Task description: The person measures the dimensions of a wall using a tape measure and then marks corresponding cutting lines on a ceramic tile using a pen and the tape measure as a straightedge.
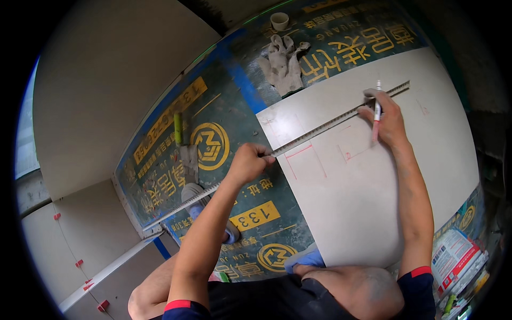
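A large pale tile [368,213] lies on the covered floor before me, with red pen lines drawn on it. Across it slants a long, thin graduated ruler [330,124]. My left hand [252,161] pinches this ruler at the tile's left edge. A similar graduated strip [181,207] shows left of my forearm, in line with it; whether both are one piece is hidden. My right hand [388,118] is closed round a white and red marker [377,112], and its fingertips rest at the ruler near its far end. The marker's red end points down toward the tile.
Beyond the tile lie a grey work glove [285,65] and a white cup [279,21]. At left rests a trowel with a green handle [178,129]. Tiles with red clips [79,263] stand at far left. A printed bag [453,260] is at lower right.
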The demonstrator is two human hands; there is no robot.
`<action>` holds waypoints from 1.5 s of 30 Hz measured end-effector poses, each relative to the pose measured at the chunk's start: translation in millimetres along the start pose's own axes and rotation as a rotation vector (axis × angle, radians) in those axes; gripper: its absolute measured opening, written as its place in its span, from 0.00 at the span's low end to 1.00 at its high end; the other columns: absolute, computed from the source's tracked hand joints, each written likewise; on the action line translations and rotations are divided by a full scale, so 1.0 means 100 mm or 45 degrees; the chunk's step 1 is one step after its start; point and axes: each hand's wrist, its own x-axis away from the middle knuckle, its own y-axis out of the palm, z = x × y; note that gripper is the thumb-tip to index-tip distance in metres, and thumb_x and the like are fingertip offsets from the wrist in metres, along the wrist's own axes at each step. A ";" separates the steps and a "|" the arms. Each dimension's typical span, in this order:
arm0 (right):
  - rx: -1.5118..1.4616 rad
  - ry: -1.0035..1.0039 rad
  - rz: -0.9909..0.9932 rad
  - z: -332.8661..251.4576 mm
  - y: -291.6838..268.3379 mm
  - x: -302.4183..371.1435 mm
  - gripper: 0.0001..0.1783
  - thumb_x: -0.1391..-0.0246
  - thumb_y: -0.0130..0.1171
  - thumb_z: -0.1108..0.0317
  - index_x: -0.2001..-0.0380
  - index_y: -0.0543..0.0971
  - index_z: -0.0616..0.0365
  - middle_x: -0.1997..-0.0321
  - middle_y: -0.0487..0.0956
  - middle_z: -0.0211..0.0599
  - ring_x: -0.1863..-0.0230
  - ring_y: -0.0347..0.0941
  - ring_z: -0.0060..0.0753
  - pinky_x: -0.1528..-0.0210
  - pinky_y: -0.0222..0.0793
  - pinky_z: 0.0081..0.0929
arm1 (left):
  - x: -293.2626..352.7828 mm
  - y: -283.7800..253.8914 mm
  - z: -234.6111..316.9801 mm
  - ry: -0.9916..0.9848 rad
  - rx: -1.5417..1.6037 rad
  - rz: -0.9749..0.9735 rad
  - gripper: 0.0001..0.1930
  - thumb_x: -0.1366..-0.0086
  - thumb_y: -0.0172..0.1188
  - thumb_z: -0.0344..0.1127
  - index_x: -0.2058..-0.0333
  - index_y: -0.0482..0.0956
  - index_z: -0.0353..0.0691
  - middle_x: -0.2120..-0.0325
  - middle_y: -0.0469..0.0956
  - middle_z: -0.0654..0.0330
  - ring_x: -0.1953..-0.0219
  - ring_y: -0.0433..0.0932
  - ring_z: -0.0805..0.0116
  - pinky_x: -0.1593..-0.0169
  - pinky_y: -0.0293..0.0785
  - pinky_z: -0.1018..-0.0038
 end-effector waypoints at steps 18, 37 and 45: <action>-0.891 0.769 0.902 0.97 -0.78 0.12 0.09 0.39 0.54 0.66 0.62 0.79 0.60 0.74 0.77 0.30 0.77 0.67 0.16 0.78 0.61 0.16 | 0.00 0.05 -0.18 0.000 0.119 0.115 0.06 0.45 0.64 0.27 0.76 0.81 0.30 0.85 0.77 0.59 0.84 0.74 0.75 0.77 0.69 0.74; -0.705 0.792 0.531 1.12 -0.65 -0.04 0.09 0.48 0.61 0.65 0.69 0.80 0.61 0.77 0.77 0.27 0.79 0.68 0.16 0.74 0.66 0.19 | -0.03 0.10 -0.07 -0.013 0.206 0.073 0.06 0.43 0.61 0.21 0.78 0.79 0.28 0.84 0.76 0.59 0.86 0.70 0.74 0.81 0.65 0.77; -0.731 0.800 0.483 1.07 -0.63 -0.19 0.11 0.48 0.62 0.65 0.69 0.81 0.62 0.76 0.78 0.29 0.79 0.69 0.18 0.75 0.67 0.20 | -0.16 0.00 -0.09 -0.046 0.286 0.075 0.05 0.44 0.61 0.23 0.77 0.80 0.28 0.84 0.77 0.59 0.85 0.72 0.74 0.79 0.68 0.76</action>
